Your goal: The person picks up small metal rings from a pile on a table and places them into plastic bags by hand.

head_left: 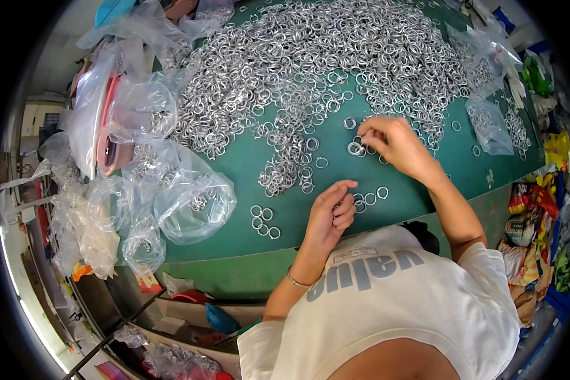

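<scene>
A large heap of small silver metal rings (310, 38) spreads over the green table (253, 244). My right hand (396, 142) is lowered at the heap's near edge, thumb and fingers pinched at a metal ring (354, 149). Closer to my body, my left hand (332, 215) has its fingers curled in and its index finger extended; whatever lies inside the curl is hidden. Beside its fingertips are several loose rings (370, 199) in a small group. Farther left on the table, another small cluster of rings (258, 223) lies flat.
Clear plastic bags (193, 196), some with rings inside, crowd the table's left side, next to a pink-rimmed container (111, 152). At the right edge lies a bag of rings (489, 126). Colourful packages (529, 215) are stacked beyond it. Below the table's front edge are open boxes (196, 310).
</scene>
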The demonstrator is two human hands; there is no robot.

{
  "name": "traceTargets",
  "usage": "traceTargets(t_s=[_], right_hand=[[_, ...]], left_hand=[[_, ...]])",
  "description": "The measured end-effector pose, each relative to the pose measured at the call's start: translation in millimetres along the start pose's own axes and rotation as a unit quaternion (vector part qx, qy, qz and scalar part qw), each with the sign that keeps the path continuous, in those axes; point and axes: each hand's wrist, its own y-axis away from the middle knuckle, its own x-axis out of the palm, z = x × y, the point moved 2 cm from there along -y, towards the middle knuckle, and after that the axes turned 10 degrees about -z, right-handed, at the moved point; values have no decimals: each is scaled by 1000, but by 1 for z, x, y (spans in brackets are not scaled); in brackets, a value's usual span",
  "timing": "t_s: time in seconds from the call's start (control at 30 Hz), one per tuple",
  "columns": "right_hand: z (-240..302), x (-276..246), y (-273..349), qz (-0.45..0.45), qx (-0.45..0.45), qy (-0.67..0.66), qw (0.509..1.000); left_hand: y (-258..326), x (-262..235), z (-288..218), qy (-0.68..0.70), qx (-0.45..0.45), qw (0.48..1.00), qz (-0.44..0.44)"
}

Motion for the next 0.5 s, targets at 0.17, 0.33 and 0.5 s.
traceTargets(t_s=[0.17, 0.33, 0.5], right_hand=[[-10, 8, -2, 10, -83, 5, 997], [24, 27, 14, 233, -42, -78, 968], [9, 69, 7, 26, -233, 122, 964]], left_hand=[[-2, 1, -1, 21, -2, 998, -65], [3, 23, -4, 51, 0, 976, -210], [-8, -43, 12, 11, -19, 993, 112]])
